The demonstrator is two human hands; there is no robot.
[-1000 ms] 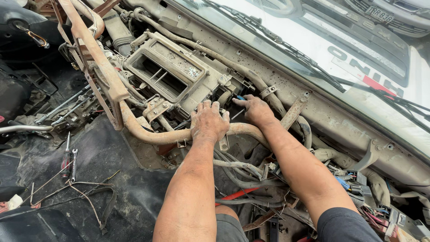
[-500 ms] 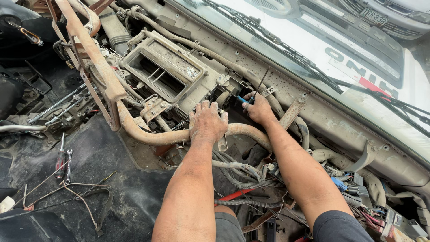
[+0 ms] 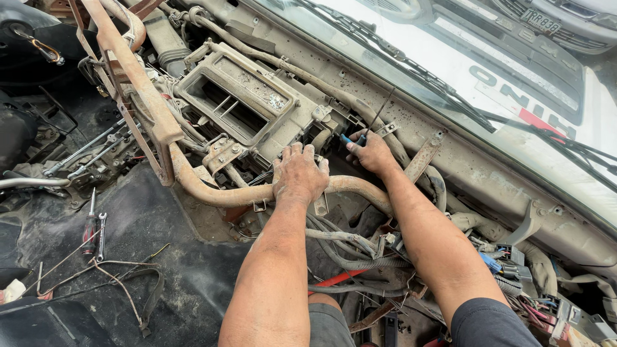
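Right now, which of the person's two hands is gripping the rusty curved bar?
The left hand, wrapped over the rusty curved bar; the right hand instead holds a blue-handled tool beyond it.

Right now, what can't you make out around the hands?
Head view only:
- Tip of the blue-handled tool: hidden behind the right hand and the beige housing.
- What the tool works on: hidden, too small.
- Left hand palm and its grip on the rusty tube: covered by the hand's back.
- Wiring below: cut off by the forearms.
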